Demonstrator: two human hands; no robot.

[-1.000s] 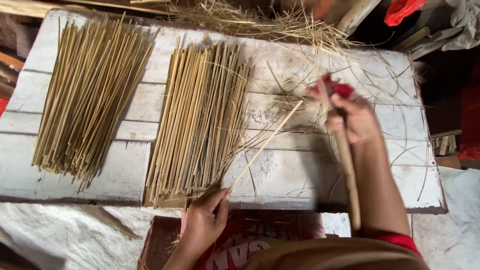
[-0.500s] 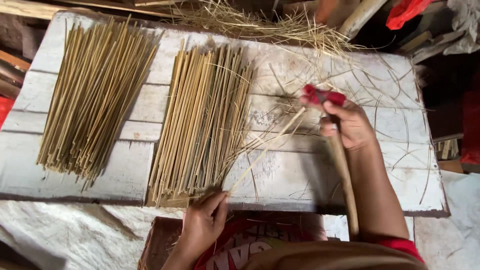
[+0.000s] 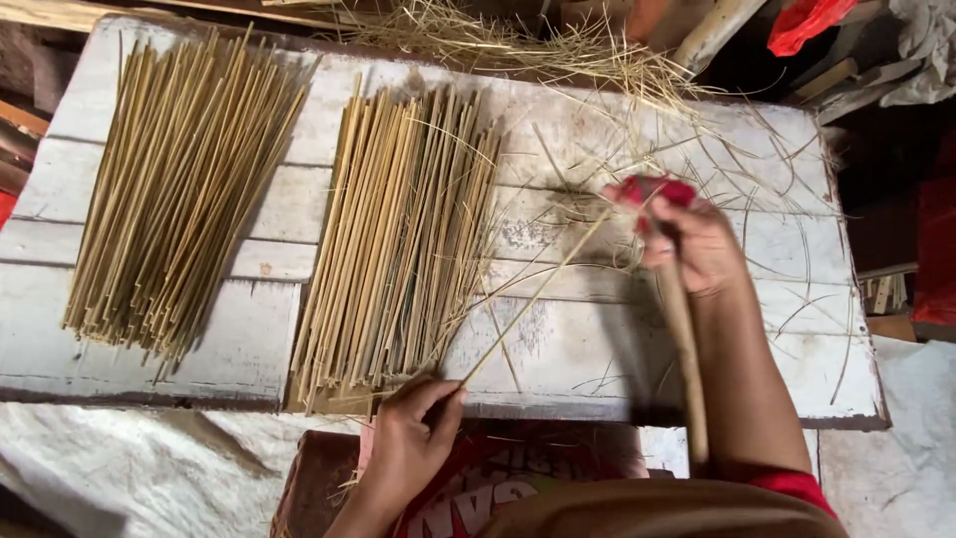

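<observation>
Left hand [image 3: 413,438] pinches a thin bamboo strip [image 3: 538,294] at the surface [image 3: 757,289] edge; right hand [image 3: 697,244] grips a long-handled tool [image 3: 682,339]; two stick bundles [image 3: 398,239] lie leftward, loose shavings [image 3: 558,45] behind

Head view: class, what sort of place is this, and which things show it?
Probably a small craft workshop for splitting bamboo: a worn white plank table, two piles of sticks, and loose shavings.

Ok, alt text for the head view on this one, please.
A person's left hand pinches the near end of a thin bamboo strip while the right hand grips a long wooden-handled tool at its far end. Two piles of split sticks lie on a worn white plank table strewn with shavings.
</observation>
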